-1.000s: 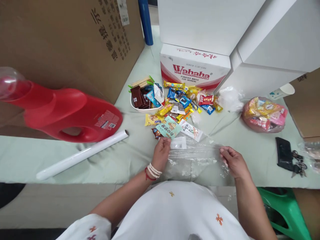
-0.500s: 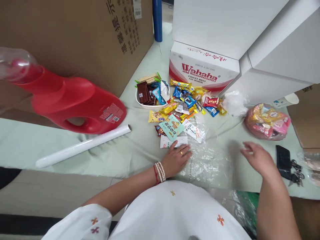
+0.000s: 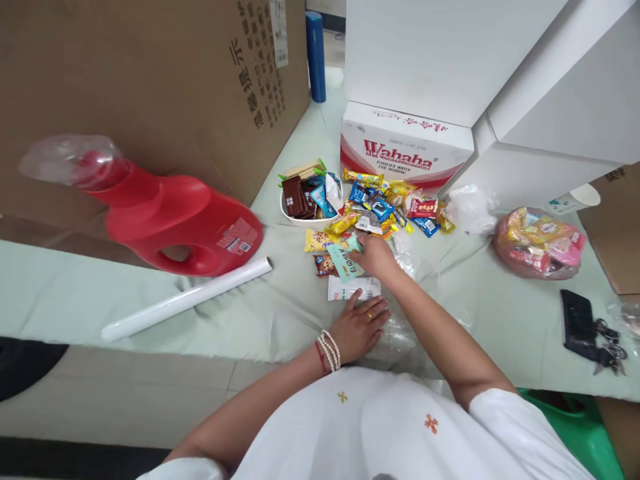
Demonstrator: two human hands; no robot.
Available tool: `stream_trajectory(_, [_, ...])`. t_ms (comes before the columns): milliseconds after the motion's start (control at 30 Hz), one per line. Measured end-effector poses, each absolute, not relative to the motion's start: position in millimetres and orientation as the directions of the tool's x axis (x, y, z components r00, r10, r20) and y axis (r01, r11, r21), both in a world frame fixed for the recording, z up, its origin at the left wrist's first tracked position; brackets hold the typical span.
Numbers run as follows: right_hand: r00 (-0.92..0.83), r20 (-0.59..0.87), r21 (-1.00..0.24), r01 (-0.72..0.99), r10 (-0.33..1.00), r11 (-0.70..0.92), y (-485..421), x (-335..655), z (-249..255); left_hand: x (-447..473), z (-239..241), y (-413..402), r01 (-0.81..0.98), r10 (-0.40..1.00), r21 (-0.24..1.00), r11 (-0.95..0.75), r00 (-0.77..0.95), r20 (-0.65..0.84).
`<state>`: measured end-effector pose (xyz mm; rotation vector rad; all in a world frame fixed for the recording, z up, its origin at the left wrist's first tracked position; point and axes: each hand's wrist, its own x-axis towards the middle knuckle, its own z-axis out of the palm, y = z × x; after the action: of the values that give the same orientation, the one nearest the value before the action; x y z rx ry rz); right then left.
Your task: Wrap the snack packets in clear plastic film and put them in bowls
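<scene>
My right hand (image 3: 376, 256) has its fingers closed on the right side of a light-green snack packet (image 3: 345, 260), which is slightly tilted among the other snacks. My left hand (image 3: 361, 327) lies flat with its fingers spread on the table, its fingertips at the lower edge of a white packet (image 3: 345, 289). A brown snack packet (image 3: 325, 265) and a yellow one (image 3: 317, 241) lie left of and behind the green packet. Behind my right hand is a pile of small wrapped snacks (image 3: 383, 209). Clear plastic film (image 3: 405, 333) lies beside my left hand, partly hidden under my right forearm.
A white bowl (image 3: 307, 222) of snacks stands behind the packets, before a Wahaba-style water carton (image 3: 407, 150). On the left are a red jug (image 3: 165, 213) and a white roll (image 3: 187, 300). On the right lie a filled pink bag (image 3: 537, 243) and a black key case (image 3: 577, 327).
My right hand has moved left from the open table to the green packet and taken hold of it. My left hand stays by the white packet. The view has shifted slightly.
</scene>
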<state>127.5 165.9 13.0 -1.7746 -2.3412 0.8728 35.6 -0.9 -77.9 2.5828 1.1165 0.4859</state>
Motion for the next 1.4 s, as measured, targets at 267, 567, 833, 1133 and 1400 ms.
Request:
stream_trajectory(267, [-0.196, -0.410, -0.892, 0.291, 0.891, -0.346, 79, 276, 52, 38, -76, 0, 0.681, 0.785, 0.405, -0.610, 0.590, 0.189])
stream_trajectory(567, [0.076, -0.426, -0.507, 0.806, 0.902, -0.307, 36, 290, -12, 43, -76, 2, 0.718, 0.800, 0.373, -0.588, 0.585, 0.134])
stream_trajectory(833, [0.116, -0.384, -0.429, 0.856, 0.916, -0.288, 29, 302, -22, 33, -77, -11, 0.713, 0.819, 0.412, -0.567, 0.542, 0.188])
stream_trajectory(1133, [0.006, -0.368, -0.428, 0.887, 0.930, -0.175, 27, 311, -7, 18, -74, -5, 0.658, 0.765, 0.405, -0.635, 0.609, 0.209])
stream_trajectory(1400, [-0.017, -0.019, -0.277, 0.961, 1.000, 0.011, 175, 313, 6, 12, -74, -7, 0.621, 0.727, 0.393, -0.679, 0.642, 0.243])
